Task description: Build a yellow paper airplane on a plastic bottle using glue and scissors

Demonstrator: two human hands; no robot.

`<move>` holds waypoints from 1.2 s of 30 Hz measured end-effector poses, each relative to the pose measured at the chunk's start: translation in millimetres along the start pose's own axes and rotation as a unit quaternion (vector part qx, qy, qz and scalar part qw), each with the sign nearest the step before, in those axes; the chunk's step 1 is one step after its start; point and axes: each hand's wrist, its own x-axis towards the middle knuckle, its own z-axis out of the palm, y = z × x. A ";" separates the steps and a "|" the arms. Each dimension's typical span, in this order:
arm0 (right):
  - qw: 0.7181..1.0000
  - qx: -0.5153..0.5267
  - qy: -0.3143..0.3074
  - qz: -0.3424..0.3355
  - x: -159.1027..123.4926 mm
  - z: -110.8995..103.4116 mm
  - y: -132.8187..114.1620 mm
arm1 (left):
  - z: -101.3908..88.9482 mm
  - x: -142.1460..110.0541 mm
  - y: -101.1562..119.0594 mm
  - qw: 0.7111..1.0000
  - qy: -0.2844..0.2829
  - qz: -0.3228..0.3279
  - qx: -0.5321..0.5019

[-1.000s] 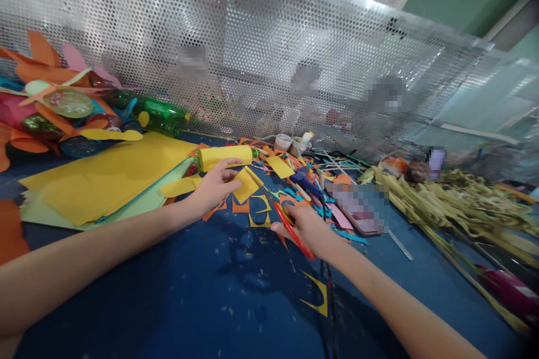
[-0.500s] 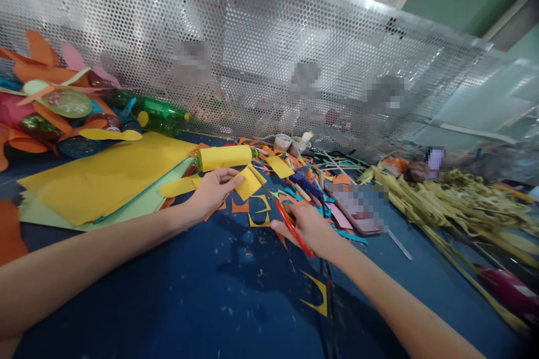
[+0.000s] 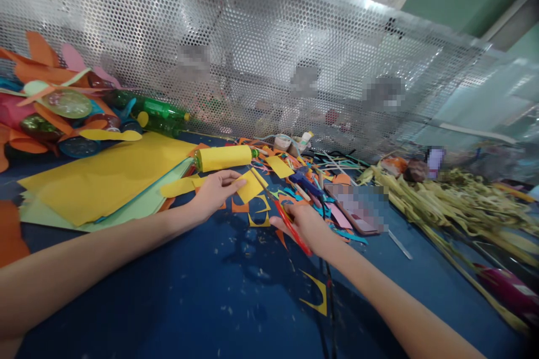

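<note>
Between the thumb and fingers of my left hand (image 3: 217, 192) is a small yellow paper square (image 3: 249, 188). My right hand (image 3: 309, 227) grips red-handled scissors (image 3: 290, 224), whose blades reach the upper right edge of the square. How far the blades are apart is hard to see. Just beyond lies a green bottle wrapped in yellow paper (image 3: 225, 157). Another yellow paper piece (image 3: 279, 166) rests to its right. Yellow offcuts with curved cuts (image 3: 259, 219) lie under the square, and a further curved offcut (image 3: 320, 294) is nearer to me.
Sheets of yellow paper (image 3: 109, 179) are stacked at left, beside bottles with paper blades (image 3: 67, 104). A blue glue gun (image 3: 305, 180), paper scraps and a phone (image 3: 353, 207) lie at right, then dried husks (image 3: 455, 207). A perforated metal screen (image 3: 252, 39) stands behind.
The yellow square and my left hand have shifted slightly to the right and down. The scissors and my right hand stay almost in place.
</note>
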 end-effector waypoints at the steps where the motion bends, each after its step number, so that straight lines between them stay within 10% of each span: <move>1: 1.000 0.003 0.005 0.012 1.2 1.5 0.6 | -0.7 1.1 -1.9 1.000 0.000 -0.004 0.005; 9: 0.980 -0.125 0.055 0.144 11.6 9.0 29.5 | 0.0 -1.3 -4.7 0.997 0.017 -0.020 0.068; 19: 0.962 -0.235 0.106 0.091 9.3 15.6 28.2 | 4.7 -8.8 -3.6 0.981 -0.109 -0.002 0.162; 24: 0.967 -0.187 0.164 0.060 7.8 8.8 23.1 | 15.1 -23.0 0.7 0.952 -0.211 0.037 0.217; 31: 0.978 0.135 0.095 -0.128 -3.4 14.6 -5.7 | 14.9 -26.0 -3.7 0.913 -0.174 0.119 0.348; 36: 0.974 0.161 0.081 -0.137 -5.2 26.2 -9.3 | 10.6 -20.8 -5.4 0.887 -0.143 0.190 0.396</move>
